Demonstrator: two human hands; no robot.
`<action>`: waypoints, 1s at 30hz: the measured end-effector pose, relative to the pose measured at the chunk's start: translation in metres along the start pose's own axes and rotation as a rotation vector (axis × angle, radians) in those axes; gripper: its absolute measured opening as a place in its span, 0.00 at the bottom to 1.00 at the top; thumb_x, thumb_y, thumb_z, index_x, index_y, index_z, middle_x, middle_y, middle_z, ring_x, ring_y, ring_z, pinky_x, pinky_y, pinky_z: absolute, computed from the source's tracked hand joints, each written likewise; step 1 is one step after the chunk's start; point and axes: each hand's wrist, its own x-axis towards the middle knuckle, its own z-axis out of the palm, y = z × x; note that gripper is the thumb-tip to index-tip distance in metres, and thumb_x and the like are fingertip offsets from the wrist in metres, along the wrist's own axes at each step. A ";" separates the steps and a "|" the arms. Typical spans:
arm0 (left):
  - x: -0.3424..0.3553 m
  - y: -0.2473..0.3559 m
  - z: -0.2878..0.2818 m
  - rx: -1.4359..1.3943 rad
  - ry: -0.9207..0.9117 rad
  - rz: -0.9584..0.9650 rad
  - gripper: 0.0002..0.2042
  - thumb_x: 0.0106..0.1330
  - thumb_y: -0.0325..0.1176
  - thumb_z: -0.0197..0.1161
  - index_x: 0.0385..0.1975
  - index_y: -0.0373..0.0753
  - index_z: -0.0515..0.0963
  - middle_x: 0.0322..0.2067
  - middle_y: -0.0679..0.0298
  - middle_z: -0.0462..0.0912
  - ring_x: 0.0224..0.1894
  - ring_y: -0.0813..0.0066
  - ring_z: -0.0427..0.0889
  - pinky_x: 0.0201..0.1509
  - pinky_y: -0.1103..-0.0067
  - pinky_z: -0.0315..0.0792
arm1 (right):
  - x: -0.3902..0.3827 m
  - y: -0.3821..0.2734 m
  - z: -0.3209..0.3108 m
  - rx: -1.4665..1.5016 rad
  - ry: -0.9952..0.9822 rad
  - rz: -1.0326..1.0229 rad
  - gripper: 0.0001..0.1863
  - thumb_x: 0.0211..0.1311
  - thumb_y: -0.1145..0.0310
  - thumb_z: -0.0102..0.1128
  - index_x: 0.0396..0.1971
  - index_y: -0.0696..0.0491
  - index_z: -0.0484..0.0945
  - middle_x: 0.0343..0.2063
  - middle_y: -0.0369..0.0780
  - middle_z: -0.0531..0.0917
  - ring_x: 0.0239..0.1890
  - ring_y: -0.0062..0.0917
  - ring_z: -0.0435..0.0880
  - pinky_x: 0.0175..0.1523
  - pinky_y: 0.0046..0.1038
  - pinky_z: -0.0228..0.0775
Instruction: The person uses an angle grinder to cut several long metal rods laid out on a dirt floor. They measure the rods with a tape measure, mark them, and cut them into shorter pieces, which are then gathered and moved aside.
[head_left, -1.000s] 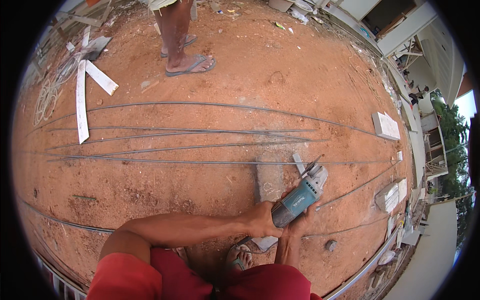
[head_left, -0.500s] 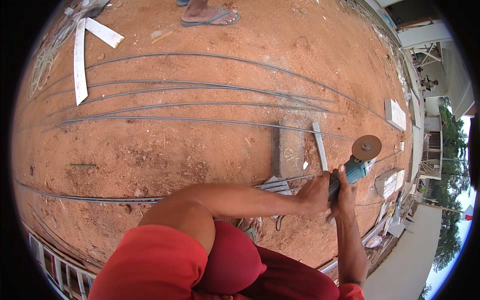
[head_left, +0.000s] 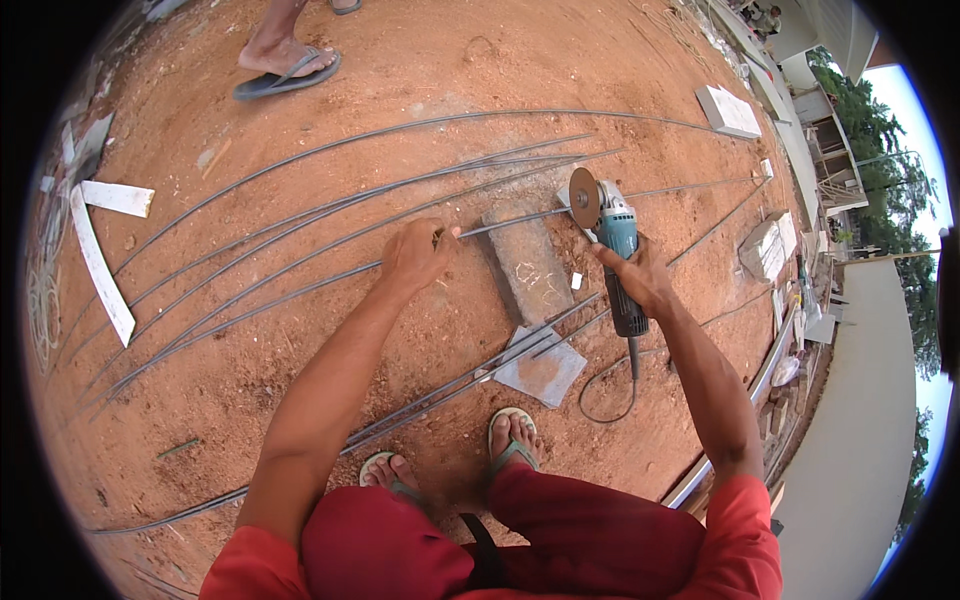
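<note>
My right hand (head_left: 645,278) is wrapped around the body of a teal and black angle grinder (head_left: 622,240). Its brown disc (head_left: 585,198) stands upright, close to a thin steel rod (head_left: 515,221) that crosses a concrete block (head_left: 530,265). My left hand (head_left: 418,255) is closed on that same rod, left of the block, with its fingers curled and partly hidden. From the grinder's lower end a dark cord (head_left: 634,365) loops onto the ground.
Several more rods (head_left: 330,208) lie across the reddish dirt beyond my left hand. A bundle of rods (head_left: 440,392) passes by my sandalled feet, over a grey tile (head_left: 545,372). Another person's sandalled foot (head_left: 290,70) is at the far left. White blocks (head_left: 728,110) lie right.
My left hand has left the grinder and reached forward to the rod. The grinder has moved left with my right hand and turned. The other person's foot has shifted, and my view has turned.
</note>
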 end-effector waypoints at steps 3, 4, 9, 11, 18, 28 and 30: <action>-0.005 -0.009 0.003 0.022 -0.122 -0.043 0.23 0.73 0.49 0.62 0.26 0.33 0.82 0.28 0.44 0.82 0.34 0.49 0.84 0.42 0.56 0.74 | 0.008 -0.008 0.009 -0.017 -0.083 0.038 0.25 0.56 0.53 0.73 0.39 0.62 0.82 0.27 0.41 0.84 0.28 0.26 0.83 0.34 0.33 0.76; -0.007 -0.013 0.002 0.024 -0.111 -0.027 0.24 0.73 0.50 0.61 0.25 0.34 0.81 0.26 0.45 0.82 0.32 0.48 0.84 0.41 0.56 0.74 | 0.009 -0.016 0.010 -0.023 -0.120 0.054 0.26 0.55 0.53 0.73 0.40 0.63 0.82 0.28 0.43 0.86 0.29 0.28 0.83 0.35 0.35 0.76; -0.002 -0.027 0.017 0.059 0.018 0.002 0.21 0.72 0.52 0.62 0.32 0.36 0.86 0.24 0.49 0.83 0.34 0.48 0.85 0.42 0.58 0.75 | 0.020 -0.018 0.008 -0.145 -0.132 -0.022 0.24 0.55 0.53 0.72 0.38 0.61 0.83 0.27 0.43 0.85 0.28 0.28 0.83 0.35 0.34 0.75; -0.001 -0.026 0.020 0.043 -0.017 -0.016 0.21 0.71 0.52 0.63 0.34 0.38 0.88 0.24 0.51 0.83 0.34 0.48 0.85 0.43 0.58 0.75 | 0.023 -0.018 0.007 -0.200 -0.149 -0.038 0.24 0.55 0.52 0.71 0.39 0.61 0.83 0.27 0.42 0.85 0.28 0.28 0.83 0.35 0.34 0.75; 0.002 -0.022 0.014 0.040 -0.051 0.002 0.22 0.72 0.53 0.62 0.28 0.37 0.84 0.27 0.49 0.84 0.34 0.49 0.85 0.41 0.58 0.73 | 0.031 -0.010 0.001 -0.246 -0.147 -0.077 0.26 0.52 0.51 0.70 0.38 0.62 0.82 0.26 0.45 0.84 0.30 0.31 0.83 0.37 0.36 0.75; 0.001 -0.011 0.011 0.143 -0.089 -0.053 0.23 0.73 0.52 0.62 0.29 0.35 0.86 0.27 0.49 0.84 0.34 0.50 0.84 0.40 0.59 0.73 | 0.029 -0.002 -0.002 -0.178 -0.182 -0.025 0.25 0.52 0.53 0.71 0.36 0.63 0.84 0.26 0.47 0.85 0.31 0.33 0.85 0.39 0.37 0.77; 0.002 -0.019 0.016 0.124 -0.022 0.017 0.24 0.72 0.52 0.62 0.25 0.36 0.83 0.21 0.51 0.80 0.27 0.53 0.82 0.34 0.59 0.71 | 0.030 0.001 -0.002 -0.185 -0.187 -0.035 0.26 0.52 0.54 0.71 0.38 0.64 0.82 0.27 0.46 0.84 0.31 0.31 0.83 0.37 0.36 0.75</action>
